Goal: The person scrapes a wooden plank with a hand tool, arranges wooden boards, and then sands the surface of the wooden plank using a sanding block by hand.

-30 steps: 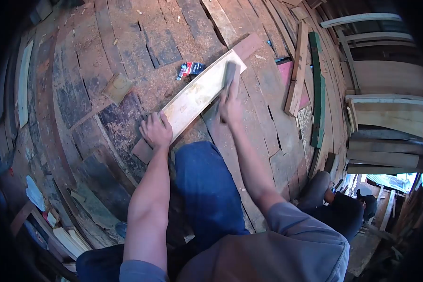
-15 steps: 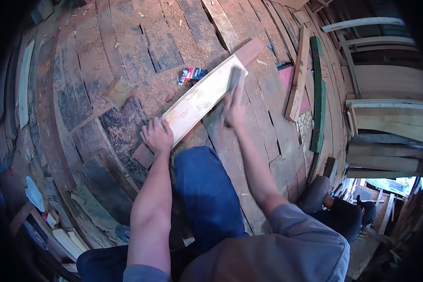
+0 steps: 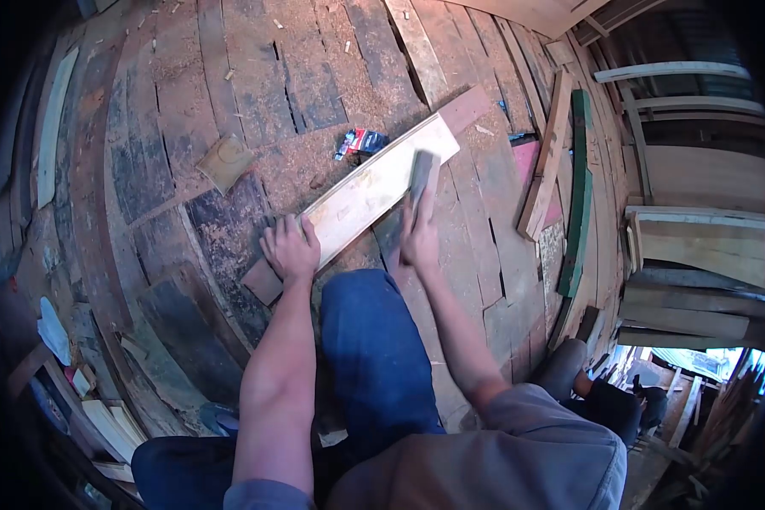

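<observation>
A pale wooden board (image 3: 378,189) lies diagonally on top of a longer reddish plank (image 3: 466,110) on the floor. My left hand (image 3: 291,248) presses on the board's lower left end, its fingers spread over the edge. Near the board's upper right end, my right hand (image 3: 420,236) grips a long, grey, flat-faced tool (image 3: 424,172), whose front part rests over the board. What the tool is exactly cannot be made out. Just behind the board's far edge sits a small red, white and dark packet (image 3: 362,143).
Wood shavings dot the plank floor (image 3: 314,93). A flat tan packet (image 3: 226,164) lies at the left. To the right are a brown beam (image 3: 546,161), a green beam (image 3: 579,195) and stacked boards (image 3: 697,246). Another person's leg (image 3: 563,365) shows at lower right.
My right hand and the tool have shifted slightly down relative to the board. The whole view has moved a little, so the floor items appear lower and further right. My left hand stays on the board.
</observation>
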Motion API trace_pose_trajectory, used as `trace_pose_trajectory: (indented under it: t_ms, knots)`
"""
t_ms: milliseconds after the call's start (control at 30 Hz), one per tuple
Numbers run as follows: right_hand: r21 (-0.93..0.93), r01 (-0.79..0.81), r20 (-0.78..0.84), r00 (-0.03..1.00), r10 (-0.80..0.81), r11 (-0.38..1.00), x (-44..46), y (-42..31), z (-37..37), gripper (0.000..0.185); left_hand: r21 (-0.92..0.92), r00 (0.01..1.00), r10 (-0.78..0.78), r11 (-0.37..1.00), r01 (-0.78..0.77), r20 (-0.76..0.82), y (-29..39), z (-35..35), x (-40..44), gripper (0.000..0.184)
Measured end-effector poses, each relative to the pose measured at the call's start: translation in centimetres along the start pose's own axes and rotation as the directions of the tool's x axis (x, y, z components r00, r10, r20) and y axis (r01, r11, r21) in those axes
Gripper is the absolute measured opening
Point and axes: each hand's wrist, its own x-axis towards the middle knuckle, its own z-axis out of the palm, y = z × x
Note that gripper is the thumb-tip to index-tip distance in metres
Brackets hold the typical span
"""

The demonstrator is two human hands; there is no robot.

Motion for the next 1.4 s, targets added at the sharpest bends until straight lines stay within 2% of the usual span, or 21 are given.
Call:
trace_pose_trajectory:
  t_ms: [133, 200, 267, 367, 467, 500, 600, 700, 800, 833, 933, 967, 1033, 1100, 1200, 1267, 1333, 1400]
  knots:
    - [-0.038, -0.032, 0.012, 0.999, 0.033, 0.999, -0.4, 0.6, -0.4, 0.070, 0.002, 1.000, 0.007, 1.000, -0.007, -0.007, 0.1, 0.2, -0.2, 0.036]
    - [-0.037, -0.083, 0.073, 0.994, 0.085, 0.996, 4.5, -0.4, -2.1, 0.072, 0.010, 1.000, 0.009, 1.000, -0.009, -0.006, 0.0, 0.2, 0.3, 0.036]
    - [-0.078, -0.100, 0.067, 0.992, 0.105, 0.992, 8.6, -0.5, -2.5, 0.073, 0.015, 1.000, 0.006, 1.000, -0.006, 0.012, 0.1, 0.0, 0.0, 0.036]
    - [-0.060, -0.095, 0.019, 0.995, 0.096, 0.994, 10.1, 0.8, -1.5, 0.083, 0.009, 1.000, 0.009, 1.000, -0.009, 0.026, 0.1, -0.2, 0.0, 0.037]
    - [-0.045, 0.018, -0.154, 0.988, -0.024, 0.999, 8.2, 3.4, -0.7, 0.094, -0.009, 1.000, 0.009, 1.000, -0.009, 0.002, -0.1, 0.1, 0.0, 0.038]
    - [-0.110, 0.119, -0.360, 0.921, -0.151, 0.987, 7.3, 4.9, 0.4, 0.096, -0.017, 1.000, 0.010, 1.000, -0.010, -0.003, -0.1, 0.1, 0.0, 0.038]
    - [0.001, -0.060, -0.143, 0.988, 0.060, 0.998, 4.0, 4.7, -1.5, 0.091, -0.026, 1.000, 0.002, 1.000, -0.002, 0.003, -0.2, 0.2, -0.1, 0.039]
    - [0.120, -0.166, -0.085, 0.981, 0.177, 0.979, 0.5, 2.6, -2.6, 0.086, -0.017, 0.999, 0.000, 1.000, 0.000, 0.032, -0.2, 0.1, 0.1, 0.039]
    - [0.136, -0.347, -0.002, 0.937, 0.350, 0.928, -1.8, -0.3, -3.3, 0.078, -0.020, 0.999, -0.003, 1.000, 0.004, 0.032, -0.1, 0.0, 0.1, 0.040]
    - [0.039, -0.371, 0.034, 0.928, 0.370, 0.928, -1.3, -0.3, -2.5, 0.069, -0.020, 1.000, -0.002, 1.000, 0.003, 0.026, -0.1, 0.1, 0.0, 0.040]
    - [-0.064, -0.483, 0.108, 0.866, 0.488, 0.873, 0.7, -0.5, -1.5, 0.067, -0.018, 1.000, -0.002, 1.000, 0.003, 0.028, -0.2, 0.3, 0.1, 0.040]
    - [-0.068, -0.467, 0.107, 0.875, 0.471, 0.882, 2.0, -0.1, -1.3, 0.071, -0.017, 0.999, -0.005, 1.000, 0.005, 0.033, -0.2, 0.3, 0.0, 0.039]
    - [-0.071, -0.315, -0.046, 0.949, 0.313, 0.946, 4.3, 0.8, -0.8, 0.074, -0.014, 1.000, -0.002, 1.000, 0.002, 0.007, -0.2, 0.4, 0.0, 0.039]
    - [-0.149, -0.357, 0.010, 0.932, 0.362, 0.922, 7.6, 0.6, -2.0, 0.075, -0.004, 1.000, -0.001, 1.000, 0.001, 0.003, 0.0, 0.3, 0.0, 0.040]
    - [-0.159, -0.404, -0.005, 0.913, 0.409, 0.901, 9.8, 0.7, -1.9, 0.078, 0.013, 1.000, 0.005, 1.000, -0.006, 0.027, -0.1, 0.0, -0.3, 0.040]
    - [-0.200, -0.235, 0.052, 0.967, 0.250, 0.951, 7.9, 2.9, -0.6, 0.077, 0.010, 1.000, 0.007, 1.000, -0.007, 0.024, -0.1, 0.0, 0.0, 0.039]
    - [-0.102, -0.332, 0.057, 0.939, 0.338, 0.938, 2.6, -1.2, -1.0, 0.076, -0.001, 1.000, 0.014, 1.000, -0.014, 0.008, -0.2, 0.2, 0.0, 0.039]
    - [-0.212, -0.259, 0.137, 0.947, 0.291, 0.943, 0.5, 0.1, -0.4, 0.074, -0.002, 1.000, 0.016, 1.000, -0.016, -0.008, -0.2, 0.3, 0.0, 0.039]
